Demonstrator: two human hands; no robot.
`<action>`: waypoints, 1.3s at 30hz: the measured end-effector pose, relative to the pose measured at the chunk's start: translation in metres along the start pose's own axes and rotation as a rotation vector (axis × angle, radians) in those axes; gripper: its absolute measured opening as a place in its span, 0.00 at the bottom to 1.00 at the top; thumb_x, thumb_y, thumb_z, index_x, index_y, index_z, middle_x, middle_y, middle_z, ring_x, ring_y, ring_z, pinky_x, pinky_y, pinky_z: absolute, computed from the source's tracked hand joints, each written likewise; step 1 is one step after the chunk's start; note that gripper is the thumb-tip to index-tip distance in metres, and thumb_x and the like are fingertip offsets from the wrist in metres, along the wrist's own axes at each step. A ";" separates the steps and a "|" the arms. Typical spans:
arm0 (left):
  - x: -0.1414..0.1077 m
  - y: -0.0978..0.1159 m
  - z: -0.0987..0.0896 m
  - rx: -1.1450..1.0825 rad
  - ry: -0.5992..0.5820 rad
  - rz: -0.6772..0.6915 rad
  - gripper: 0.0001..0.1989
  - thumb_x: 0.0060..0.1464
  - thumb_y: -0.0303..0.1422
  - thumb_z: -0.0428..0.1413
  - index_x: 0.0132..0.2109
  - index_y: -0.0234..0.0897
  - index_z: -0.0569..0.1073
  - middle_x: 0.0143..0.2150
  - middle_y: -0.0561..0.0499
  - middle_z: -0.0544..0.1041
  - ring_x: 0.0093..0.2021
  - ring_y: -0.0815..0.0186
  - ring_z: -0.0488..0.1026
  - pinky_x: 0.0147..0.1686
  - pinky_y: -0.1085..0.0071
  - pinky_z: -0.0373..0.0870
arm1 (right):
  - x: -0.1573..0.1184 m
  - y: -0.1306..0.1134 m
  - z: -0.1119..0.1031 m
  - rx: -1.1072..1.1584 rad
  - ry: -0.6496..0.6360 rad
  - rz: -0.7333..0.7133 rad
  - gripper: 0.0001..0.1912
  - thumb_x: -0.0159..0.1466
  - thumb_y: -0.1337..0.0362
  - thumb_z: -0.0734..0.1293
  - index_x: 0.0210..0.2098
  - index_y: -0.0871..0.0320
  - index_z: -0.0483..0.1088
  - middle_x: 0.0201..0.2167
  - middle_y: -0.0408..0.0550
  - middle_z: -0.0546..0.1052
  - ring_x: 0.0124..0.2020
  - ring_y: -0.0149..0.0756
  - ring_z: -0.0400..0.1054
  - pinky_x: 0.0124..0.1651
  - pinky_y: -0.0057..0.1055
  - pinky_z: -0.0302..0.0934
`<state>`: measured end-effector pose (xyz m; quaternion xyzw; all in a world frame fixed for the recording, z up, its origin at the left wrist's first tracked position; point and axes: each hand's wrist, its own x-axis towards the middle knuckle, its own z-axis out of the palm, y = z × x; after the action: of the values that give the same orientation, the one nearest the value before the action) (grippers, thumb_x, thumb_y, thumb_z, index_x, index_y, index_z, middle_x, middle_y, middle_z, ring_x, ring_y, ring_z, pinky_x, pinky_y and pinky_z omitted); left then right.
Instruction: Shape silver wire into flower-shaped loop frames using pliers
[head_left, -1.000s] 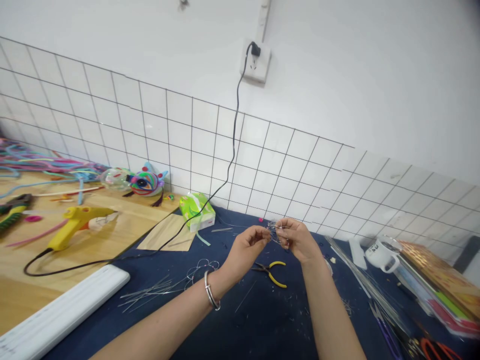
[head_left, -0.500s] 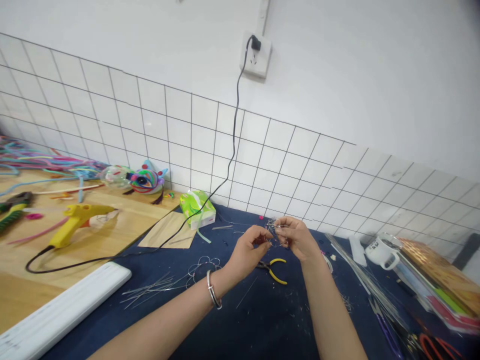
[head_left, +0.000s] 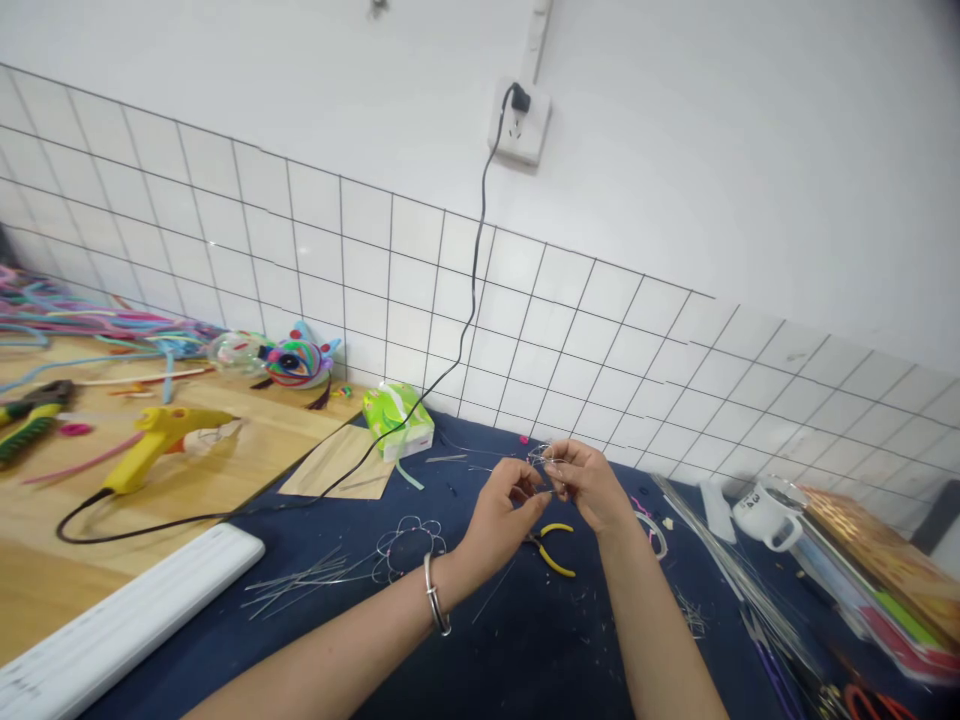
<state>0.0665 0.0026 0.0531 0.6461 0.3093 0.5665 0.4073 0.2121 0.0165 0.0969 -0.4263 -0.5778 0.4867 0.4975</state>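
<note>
My left hand (head_left: 514, 505) and my right hand (head_left: 589, 482) meet above the dark blue cloth, fingertips close together. Between them is a small tangle of thin silver wire (head_left: 538, 455). The right fingers pinch it from the right side. On the left, thumb and index finger pinch at the wire's lower end; the fine detail is too small to make out. Yellow-handled pliers (head_left: 556, 550) lie on the cloth just below the hands, their jaws partly hidden by my left hand. Left of my wrist rests a flower-shaped wire piece (head_left: 409, 545) with looped petals.
Cut wires (head_left: 300, 583) lie at left, longer wires (head_left: 720, 550) at right. A yellow glue gun (head_left: 154, 440) sits on the wooden board, its cord running to the wall socket. Around are a tissue pack (head_left: 397, 415), a white mug (head_left: 766, 512), purple scissors (head_left: 769, 660) and a white power strip (head_left: 142, 620).
My hands stay together on the wire, the fingers shifting slightly, with the left fingertips a little lower. The whole view has moved slightly.
</note>
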 end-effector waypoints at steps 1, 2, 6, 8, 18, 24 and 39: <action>0.000 0.001 0.000 -0.011 0.000 0.001 0.03 0.49 0.28 0.53 0.33 0.36 0.66 0.34 0.52 0.66 0.34 0.69 0.64 0.34 0.72 0.63 | 0.000 0.000 0.000 -0.018 0.001 -0.011 0.11 0.49 0.63 0.70 0.31 0.59 0.68 0.19 0.38 0.65 0.15 0.22 0.55 0.16 0.22 0.50; 0.000 0.003 -0.001 -0.026 0.000 -0.001 0.02 0.50 0.28 0.53 0.33 0.36 0.66 0.34 0.52 0.66 0.35 0.68 0.64 0.35 0.72 0.63 | 0.000 -0.001 0.000 -0.038 0.001 -0.022 0.11 0.50 0.62 0.70 0.32 0.59 0.68 0.19 0.38 0.65 0.16 0.22 0.55 0.17 0.22 0.50; -0.003 0.013 -0.002 -0.126 -0.035 -0.031 0.05 0.49 0.29 0.54 0.35 0.36 0.66 0.37 0.50 0.66 0.38 0.66 0.65 0.35 0.72 0.63 | -0.002 -0.004 0.001 -0.148 0.002 -0.069 0.11 0.51 0.62 0.69 0.32 0.59 0.67 0.21 0.39 0.65 0.17 0.23 0.56 0.18 0.23 0.52; -0.004 0.016 -0.002 -0.207 -0.061 -0.065 0.08 0.49 0.30 0.55 0.38 0.36 0.66 0.38 0.50 0.66 0.39 0.66 0.65 0.35 0.72 0.64 | -0.002 -0.005 0.001 -0.220 0.016 -0.099 0.10 0.52 0.62 0.68 0.32 0.58 0.67 0.22 0.39 0.66 0.18 0.24 0.56 0.19 0.23 0.53; 0.005 0.017 -0.010 -0.857 -0.121 -0.526 0.16 0.52 0.46 0.51 0.38 0.36 0.67 0.40 0.48 0.68 0.39 0.63 0.66 0.32 0.68 0.67 | -0.008 -0.001 0.017 -0.732 0.121 -0.336 0.09 0.53 0.71 0.61 0.33 0.55 0.68 0.27 0.42 0.67 0.27 0.31 0.59 0.31 0.28 0.55; 0.014 0.005 -0.018 -0.975 -0.197 -0.609 0.12 0.49 0.39 0.54 0.35 0.34 0.69 0.34 0.49 0.68 0.33 0.65 0.66 0.31 0.65 0.67 | -0.012 -0.004 0.025 -0.921 0.033 -0.464 0.13 0.53 0.73 0.58 0.35 0.56 0.69 0.32 0.46 0.69 0.36 0.36 0.62 0.39 0.31 0.55; 0.016 -0.002 -0.017 -1.071 -0.235 -0.430 0.06 0.50 0.29 0.53 0.36 0.32 0.71 0.39 0.45 0.70 0.39 0.63 0.68 0.38 0.65 0.67 | -0.008 -0.006 0.012 -0.919 0.200 -0.441 0.09 0.53 0.72 0.61 0.32 0.55 0.68 0.25 0.40 0.68 0.25 0.29 0.60 0.28 0.25 0.56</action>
<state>0.0524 0.0201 0.0597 0.3316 0.0569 0.4731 0.8143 0.2012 0.0060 0.1007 -0.5135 -0.7575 0.0233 0.4024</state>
